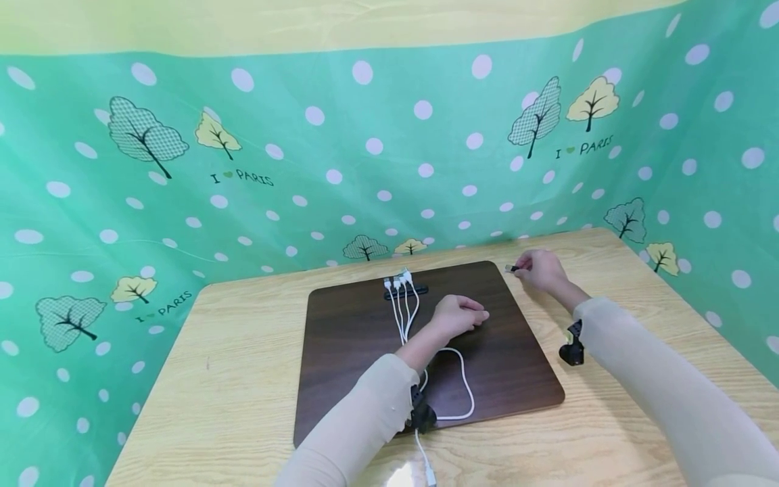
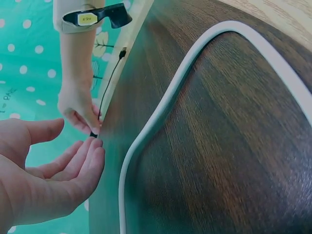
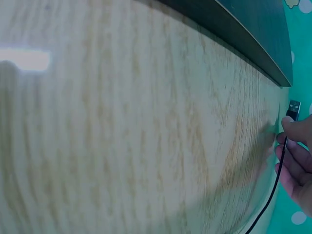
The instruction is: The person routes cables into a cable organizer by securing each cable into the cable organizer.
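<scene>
Between thumb and fingertips, my right hand [image 1: 541, 270] pinches the black housing of a USB plug [image 3: 293, 108] just beyond the dark board's far right corner. Its metal end points out of the grip, and a thin black cable [image 3: 274, 195] trails down from it. My left hand [image 1: 458, 316] hovers over the right half of the dark wooden board [image 1: 505, 365], thumb and fingers apart with nothing held. Several white USB cables [image 1: 399, 312] run side by side through a black cable holder [image 1: 420, 289] near the board's far edge, plugs pointing away. Part of these cables is hidden under my left forearm.
A white cable loop [image 1: 471, 399] lies on the board's near right part. One white plug [image 1: 431, 475] hangs past the near edge onto the light wooden table [image 1: 243, 365]. In the left wrist view, the black cable's other end [image 2: 123, 52] lies on the table. A green dotted curtain [image 1: 341, 149] surrounds the table.
</scene>
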Action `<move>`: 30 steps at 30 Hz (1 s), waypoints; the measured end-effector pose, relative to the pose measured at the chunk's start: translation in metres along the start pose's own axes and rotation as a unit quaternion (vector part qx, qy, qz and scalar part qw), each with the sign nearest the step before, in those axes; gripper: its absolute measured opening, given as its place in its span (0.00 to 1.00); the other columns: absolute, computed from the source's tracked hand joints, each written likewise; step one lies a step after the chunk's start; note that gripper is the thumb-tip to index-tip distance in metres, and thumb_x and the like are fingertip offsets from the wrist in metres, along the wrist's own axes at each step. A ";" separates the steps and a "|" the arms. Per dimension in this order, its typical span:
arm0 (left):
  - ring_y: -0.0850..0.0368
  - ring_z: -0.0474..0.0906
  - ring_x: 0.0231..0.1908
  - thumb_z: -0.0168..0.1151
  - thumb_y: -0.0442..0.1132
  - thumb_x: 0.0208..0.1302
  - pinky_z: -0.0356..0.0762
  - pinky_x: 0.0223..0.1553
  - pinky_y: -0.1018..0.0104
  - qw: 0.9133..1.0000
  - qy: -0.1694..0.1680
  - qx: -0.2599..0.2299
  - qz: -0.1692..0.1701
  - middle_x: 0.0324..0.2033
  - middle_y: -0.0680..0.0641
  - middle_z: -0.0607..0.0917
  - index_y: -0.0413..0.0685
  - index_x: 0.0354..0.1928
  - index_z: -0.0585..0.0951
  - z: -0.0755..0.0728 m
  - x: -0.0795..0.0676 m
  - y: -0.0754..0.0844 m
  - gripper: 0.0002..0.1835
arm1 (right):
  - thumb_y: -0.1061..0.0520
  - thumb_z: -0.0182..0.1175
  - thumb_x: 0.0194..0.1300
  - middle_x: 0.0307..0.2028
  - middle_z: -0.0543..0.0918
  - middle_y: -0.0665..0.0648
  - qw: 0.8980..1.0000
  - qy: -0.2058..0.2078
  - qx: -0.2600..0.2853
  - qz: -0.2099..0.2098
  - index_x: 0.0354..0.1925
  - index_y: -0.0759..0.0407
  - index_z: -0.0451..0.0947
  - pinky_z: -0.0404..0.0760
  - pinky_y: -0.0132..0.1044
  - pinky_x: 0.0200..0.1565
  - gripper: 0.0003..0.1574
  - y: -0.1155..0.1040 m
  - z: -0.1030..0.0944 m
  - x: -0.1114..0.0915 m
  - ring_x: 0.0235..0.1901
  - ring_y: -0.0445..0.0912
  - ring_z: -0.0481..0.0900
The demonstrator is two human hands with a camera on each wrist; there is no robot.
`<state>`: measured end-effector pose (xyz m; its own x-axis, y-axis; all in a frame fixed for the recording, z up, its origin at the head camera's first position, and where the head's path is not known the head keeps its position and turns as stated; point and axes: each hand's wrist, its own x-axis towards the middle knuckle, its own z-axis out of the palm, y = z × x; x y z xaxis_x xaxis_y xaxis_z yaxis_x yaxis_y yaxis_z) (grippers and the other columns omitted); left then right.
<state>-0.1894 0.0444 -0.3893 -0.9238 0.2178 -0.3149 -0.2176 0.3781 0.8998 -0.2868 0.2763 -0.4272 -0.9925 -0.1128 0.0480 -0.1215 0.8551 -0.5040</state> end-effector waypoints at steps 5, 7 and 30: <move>0.53 0.87 0.37 0.66 0.37 0.60 0.85 0.37 0.70 1.000 0.000 -0.004 0.002 0.35 0.41 0.89 0.40 0.42 0.85 -0.001 0.001 -0.001 0.10 | 0.59 0.63 0.61 0.37 0.85 0.68 0.999 0.009 0.033 0.000 0.41 0.69 0.80 0.82 0.45 0.40 0.14 0.002 -0.002 -0.005 0.36 0.56 0.82; 0.53 0.87 0.37 0.66 0.37 0.60 0.85 0.38 0.69 1.000 0.001 -0.003 0.004 0.35 0.41 0.89 0.40 0.42 0.85 -0.002 0.000 -0.002 0.10 | 0.59 0.64 0.60 0.37 0.86 0.68 0.999 0.012 0.036 -0.002 0.41 0.70 0.81 0.81 0.42 0.38 0.14 0.003 -0.004 -0.008 0.35 0.56 0.83; 0.48 0.87 0.38 0.66 0.35 0.60 0.85 0.36 0.68 1.000 0.013 -0.006 0.022 0.36 0.37 0.89 0.35 0.42 0.84 -0.020 -0.005 -0.012 0.11 | 0.59 0.66 0.59 0.35 0.87 0.67 1.000 0.008 0.023 -0.007 0.41 0.68 0.83 0.74 0.31 0.25 0.14 -0.002 -0.017 -0.025 0.27 0.47 0.83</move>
<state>-0.1889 0.0206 -0.3922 -0.9402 0.2108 -0.2677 -0.1807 0.3576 0.9162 -0.2625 0.2859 -0.4130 -0.9909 -0.1154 0.0686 -0.1342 0.8292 -0.5426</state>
